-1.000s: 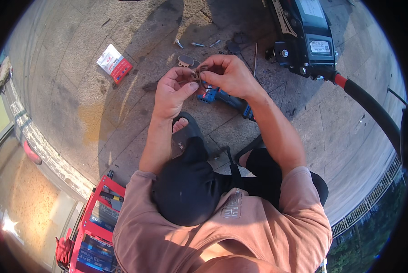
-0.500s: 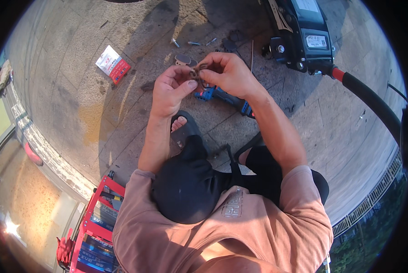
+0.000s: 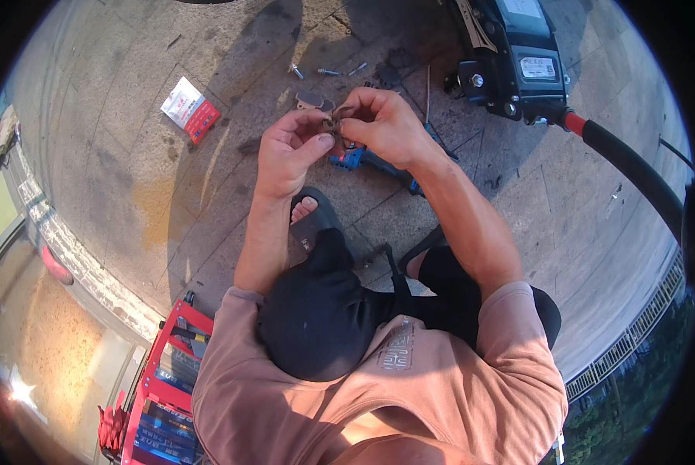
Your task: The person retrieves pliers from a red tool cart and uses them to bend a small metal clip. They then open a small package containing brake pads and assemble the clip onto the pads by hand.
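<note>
My left hand [image 3: 287, 155] and my right hand [image 3: 388, 128] meet in front of me, both closed. Between their thumbs and fingertips they pinch a small, brown, bent metal clip [image 3: 332, 125]; part of it is hidden by the fingers. Just beyond the hands, brake pads [image 3: 309, 100] lie on the paving. Below my right hand is a blue and black power tool [image 3: 374, 162], partly covered by the hand and wrist. Farther out lie several bolts, one of them [image 3: 297, 71] nearest the brake pads.
A white and red packet [image 3: 190, 110] lies on the paving at left. The black floor jack [image 3: 527, 74] stands at far right, its long handle [image 3: 634, 169] curving toward me. A red tool cart [image 3: 178, 391] is at lower left, with red gloves [image 3: 112, 426] hanging beside it. A thin screwdriver [image 3: 429, 97] lies beyond my right wrist.
Both hands keep their pinch on the clip, with only a slight shift of the fingers and the right forearm. The view has moved slightly.
</note>
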Action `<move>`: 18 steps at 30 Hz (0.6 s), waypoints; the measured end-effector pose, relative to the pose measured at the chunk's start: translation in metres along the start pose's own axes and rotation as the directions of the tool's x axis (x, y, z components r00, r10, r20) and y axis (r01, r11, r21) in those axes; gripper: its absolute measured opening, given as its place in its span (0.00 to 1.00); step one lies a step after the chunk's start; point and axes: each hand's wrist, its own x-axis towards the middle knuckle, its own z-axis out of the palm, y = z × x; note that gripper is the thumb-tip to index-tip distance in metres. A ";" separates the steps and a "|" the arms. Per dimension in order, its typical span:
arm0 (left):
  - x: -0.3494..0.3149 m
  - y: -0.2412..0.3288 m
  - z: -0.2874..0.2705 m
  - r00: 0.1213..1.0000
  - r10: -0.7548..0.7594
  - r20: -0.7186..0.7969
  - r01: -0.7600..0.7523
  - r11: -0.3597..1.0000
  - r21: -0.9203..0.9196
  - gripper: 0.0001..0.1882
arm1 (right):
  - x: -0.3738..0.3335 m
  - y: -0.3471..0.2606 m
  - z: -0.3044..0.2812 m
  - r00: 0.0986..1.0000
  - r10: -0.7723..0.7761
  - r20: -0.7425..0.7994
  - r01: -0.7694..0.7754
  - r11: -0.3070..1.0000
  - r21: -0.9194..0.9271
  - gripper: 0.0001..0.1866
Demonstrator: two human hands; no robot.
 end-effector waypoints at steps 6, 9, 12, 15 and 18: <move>0.003 0.001 -0.006 1.000 0.028 -0.002 -0.028 1.000 0.009 0.16 | 0.001 -0.007 0.000 1.000 0.029 0.000 -0.029 0.999 -0.021 0.05; 0.003 0.002 -0.007 0.999 0.037 0.009 -0.037 0.999 0.012 0.16 | 0.000 -0.014 -0.002 0.998 0.032 0.047 -0.031 0.999 -0.021 0.06; 0.003 0.002 -0.009 0.998 0.042 0.037 -0.044 0.998 0.038 0.16 | -0.001 -0.017 -0.003 0.997 0.047 0.054 -0.048 0.999 0.023 0.04; 0.004 0.000 -0.010 0.997 0.060 0.057 -0.061 0.998 0.030 0.16 | -0.001 -0.017 -0.003 0.997 0.038 0.061 -0.037 0.999 -0.021 0.03; 0.003 -0.005 -0.012 0.997 0.061 0.053 -0.062 0.998 0.012 0.16 | -0.002 -0.013 0.000 0.998 -0.028 0.060 0.027 0.999 0.026 0.02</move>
